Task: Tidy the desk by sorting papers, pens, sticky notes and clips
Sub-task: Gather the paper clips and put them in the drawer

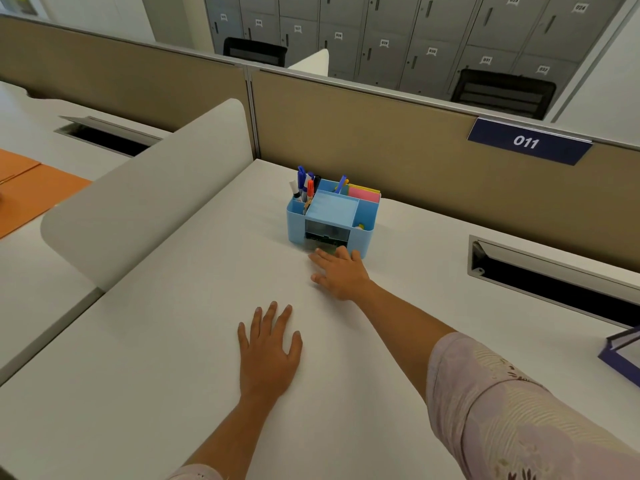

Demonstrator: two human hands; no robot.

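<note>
A light blue desk organiser (363, 216) stands near the back of the white desk (173, 358). Several pens and markers (304, 187) stand upright in its left compartment. Pink and yellow sticky notes (363, 194) fill its back right compartment. Its clear front drawer (325, 233) holds dark small items that I cannot make out. My right hand (341, 273) lies flat on the desk with its fingertips at the foot of the drawer. My left hand (268, 351) rests flat on the desk, fingers spread, nearer to me and holding nothing.
A tan partition (398, 143) with a blue "011" plate (528, 142) backs the desk. A cable slot (554, 275) opens at the right. A dark blue folder (623, 355) sits at the right edge. A white divider (145, 192) stands left, with orange folders (31, 192) beyond it.
</note>
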